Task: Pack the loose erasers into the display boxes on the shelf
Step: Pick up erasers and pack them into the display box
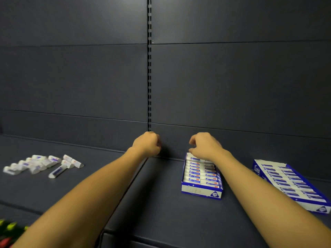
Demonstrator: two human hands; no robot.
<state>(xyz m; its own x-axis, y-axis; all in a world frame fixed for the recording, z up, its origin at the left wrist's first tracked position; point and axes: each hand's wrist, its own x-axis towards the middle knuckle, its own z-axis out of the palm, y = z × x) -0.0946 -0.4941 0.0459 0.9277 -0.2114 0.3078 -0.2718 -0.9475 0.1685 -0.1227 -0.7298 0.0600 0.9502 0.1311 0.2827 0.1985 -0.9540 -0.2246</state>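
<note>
Reaching over the far end of the middle display box (pixel 201 176), the right hand (pixel 206 145) curls its fingers above the packed rows; whether it holds anything I cannot tell. The left hand (pixel 147 144), loosely fisted at centre frame, shows nothing in it and is nearer the loose erasers (pixel 43 164) at left, well apart. A second box (pixel 293 185) sits at right.

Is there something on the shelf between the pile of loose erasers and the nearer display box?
Only the left forearm crosses that stretch of shelf. No object lies between the loose erasers and the nearer display box, where the right hand hovers.
</note>
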